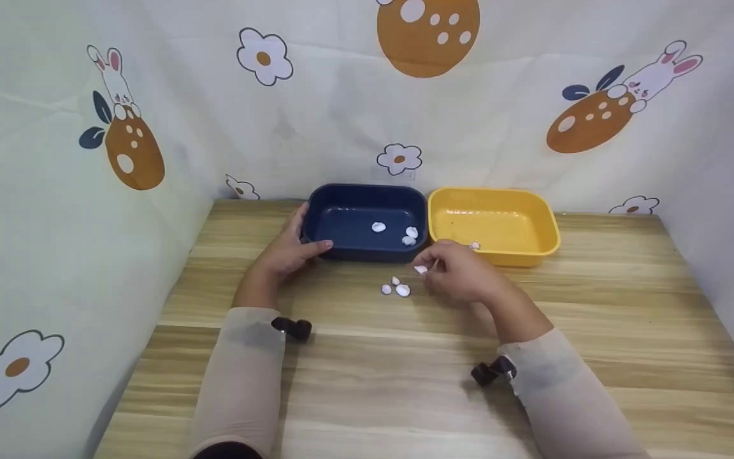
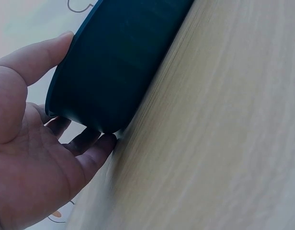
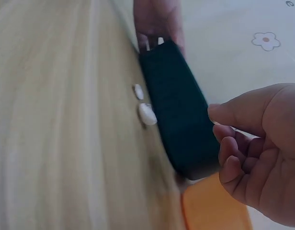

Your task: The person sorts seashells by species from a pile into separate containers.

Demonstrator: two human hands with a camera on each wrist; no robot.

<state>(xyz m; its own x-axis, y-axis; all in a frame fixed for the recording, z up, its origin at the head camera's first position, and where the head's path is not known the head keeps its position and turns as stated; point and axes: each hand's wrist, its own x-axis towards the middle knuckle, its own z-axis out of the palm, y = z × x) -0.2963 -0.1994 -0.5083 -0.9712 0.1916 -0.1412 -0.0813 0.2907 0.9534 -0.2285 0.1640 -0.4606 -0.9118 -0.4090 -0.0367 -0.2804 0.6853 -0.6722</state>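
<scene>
My left hand [image 1: 285, 248] holds the left end of a dark blue plastic bin [image 1: 367, 250], thumb over the front rim and fingers around the end wall. In the left wrist view, the fingertips [image 2: 107, 143] reach the bin's lower corner. Between thumb and forefinger, my right hand [image 1: 462, 273] pinches a small white seashell [image 1: 421, 269] in front of the bins. The right wrist view hides that shell behind the fingers. Three white shells [image 1: 402, 291] lie together on the table, left of the right hand. Inside the blue bin are three more shells [image 1: 378, 227].
A yellow bin [image 1: 548, 239] stands against the blue bin's right end, with one small shell [image 1: 474, 245] near its front wall. Both bins sit at the back of the wooden table [image 1: 367, 382], before a patterned cloth [image 1: 329, 115] that also runs along the sides.
</scene>
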